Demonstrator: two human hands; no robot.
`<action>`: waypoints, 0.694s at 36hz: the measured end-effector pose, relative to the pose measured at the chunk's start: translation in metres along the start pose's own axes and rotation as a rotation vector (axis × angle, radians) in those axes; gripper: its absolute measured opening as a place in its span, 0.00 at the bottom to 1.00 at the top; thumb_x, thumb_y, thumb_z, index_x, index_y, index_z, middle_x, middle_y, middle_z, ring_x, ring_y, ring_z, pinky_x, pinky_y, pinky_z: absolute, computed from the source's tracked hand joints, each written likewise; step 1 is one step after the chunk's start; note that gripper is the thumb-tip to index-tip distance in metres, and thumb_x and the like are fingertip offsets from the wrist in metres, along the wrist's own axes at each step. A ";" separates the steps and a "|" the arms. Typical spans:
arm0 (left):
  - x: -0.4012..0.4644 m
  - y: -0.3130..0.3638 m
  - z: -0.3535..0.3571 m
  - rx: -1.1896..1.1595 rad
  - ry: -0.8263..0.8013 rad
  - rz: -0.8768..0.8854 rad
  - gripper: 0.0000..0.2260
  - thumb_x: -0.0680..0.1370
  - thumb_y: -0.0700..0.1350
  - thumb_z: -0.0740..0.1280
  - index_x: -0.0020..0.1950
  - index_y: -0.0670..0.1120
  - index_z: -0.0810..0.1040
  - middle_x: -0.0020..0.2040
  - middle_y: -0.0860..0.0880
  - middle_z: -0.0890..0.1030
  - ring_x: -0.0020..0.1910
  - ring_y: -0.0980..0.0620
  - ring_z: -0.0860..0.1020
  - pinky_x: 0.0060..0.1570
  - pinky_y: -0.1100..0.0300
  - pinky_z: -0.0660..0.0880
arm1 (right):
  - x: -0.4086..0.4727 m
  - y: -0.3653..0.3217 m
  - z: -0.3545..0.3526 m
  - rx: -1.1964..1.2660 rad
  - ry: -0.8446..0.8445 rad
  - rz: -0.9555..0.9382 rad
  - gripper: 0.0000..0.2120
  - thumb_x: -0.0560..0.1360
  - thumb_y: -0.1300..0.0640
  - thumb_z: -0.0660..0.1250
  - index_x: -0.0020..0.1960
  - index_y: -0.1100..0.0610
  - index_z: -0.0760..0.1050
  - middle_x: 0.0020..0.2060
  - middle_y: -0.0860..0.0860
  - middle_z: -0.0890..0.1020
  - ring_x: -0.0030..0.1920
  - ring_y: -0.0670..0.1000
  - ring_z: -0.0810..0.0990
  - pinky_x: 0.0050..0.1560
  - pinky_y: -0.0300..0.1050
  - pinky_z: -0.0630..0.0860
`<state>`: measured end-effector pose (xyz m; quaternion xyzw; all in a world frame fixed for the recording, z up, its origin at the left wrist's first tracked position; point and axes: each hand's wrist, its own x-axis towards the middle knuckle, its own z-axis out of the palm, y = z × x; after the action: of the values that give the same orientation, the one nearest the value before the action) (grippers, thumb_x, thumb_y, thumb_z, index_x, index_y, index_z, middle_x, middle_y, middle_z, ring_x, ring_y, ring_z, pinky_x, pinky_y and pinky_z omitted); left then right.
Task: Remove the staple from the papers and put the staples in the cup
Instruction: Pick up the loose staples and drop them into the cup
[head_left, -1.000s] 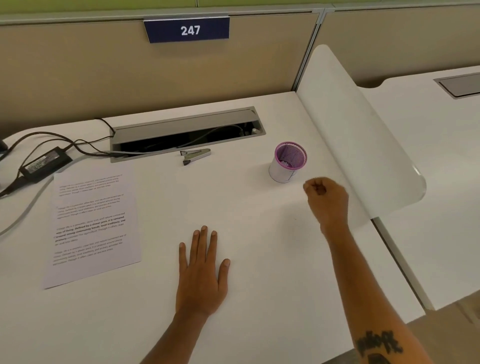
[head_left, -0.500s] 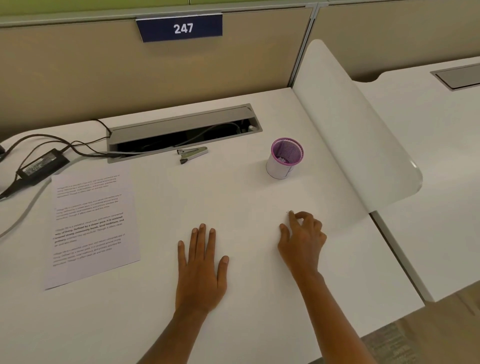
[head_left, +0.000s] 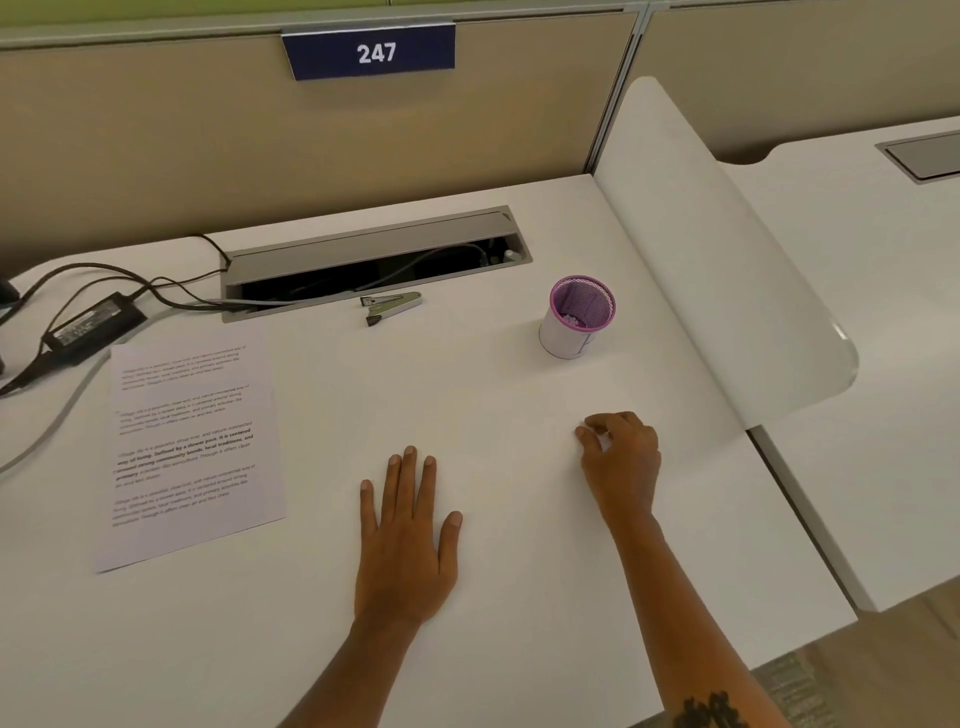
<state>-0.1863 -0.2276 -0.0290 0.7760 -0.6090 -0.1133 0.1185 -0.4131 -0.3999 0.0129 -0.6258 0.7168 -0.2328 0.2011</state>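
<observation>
A white counter (head_left: 311, 649) seen from above, from the viewpoint of a person whose two bare hands rest on it. At the far left, a black power adapter (head_left: 93, 325) and its cables (head_left: 104, 275) lie by the counter's rear edge. Just in front of them sits a printed sheet of paper (head_left: 195, 447), lying flat; whether it is one page or several, and whether a staple still holds it, is too small to tell. Further right, near the back, an open cable tray (head_left: 374, 265) is sunk into the counter, and a small metal staple remover (head_left: 390, 307) lies just in front of it, untouched. In the middle foreground the left hand (head_left: 408, 545) lies palm down, fingers spread, its grip fully open and holding nothing. To the right, the right hand (head_left: 621, 460) rests on the counter with its fingertips (head_left: 589, 431) curled and pinched together, a nearly closed grip; whether a staple is caught in it cannot be seen. Beyond that hand, well apart from the paper, stands the purple mesh cup (head_left: 576, 317), with small bits visible at its bottom. The step in hand appears to be gathering a loose staple from the counter; the next move would call for a fine pinch and a short lift forward to the cup. Nothing stands between hand and cup. A white divider panel (head_left: 727, 249) rises at the right edge.
</observation>
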 end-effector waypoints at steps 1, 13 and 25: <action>0.000 0.000 0.000 0.001 -0.001 0.000 0.32 0.87 0.60 0.49 0.89 0.50 0.48 0.90 0.48 0.48 0.89 0.48 0.46 0.85 0.36 0.52 | 0.002 0.000 0.000 0.003 -0.006 -0.007 0.05 0.77 0.56 0.74 0.52 0.54 0.85 0.51 0.48 0.85 0.56 0.55 0.78 0.56 0.57 0.77; 0.001 0.000 0.002 0.003 -0.013 -0.006 0.32 0.87 0.60 0.49 0.89 0.50 0.48 0.90 0.48 0.46 0.89 0.48 0.45 0.85 0.36 0.51 | 0.018 -0.004 -0.001 -0.112 -0.066 -0.117 0.04 0.78 0.60 0.72 0.47 0.55 0.86 0.45 0.48 0.85 0.47 0.54 0.81 0.46 0.50 0.79; 0.000 -0.001 0.002 -0.003 -0.013 -0.005 0.32 0.87 0.59 0.49 0.89 0.50 0.47 0.90 0.48 0.46 0.89 0.48 0.44 0.86 0.36 0.51 | 0.010 -0.018 0.005 -0.283 -0.067 -0.152 0.06 0.78 0.69 0.67 0.46 0.62 0.82 0.43 0.56 0.82 0.45 0.58 0.78 0.42 0.55 0.79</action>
<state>-0.1859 -0.2277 -0.0314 0.7765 -0.6078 -0.1196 0.1153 -0.3972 -0.4123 0.0199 -0.7078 0.6858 -0.1230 0.1167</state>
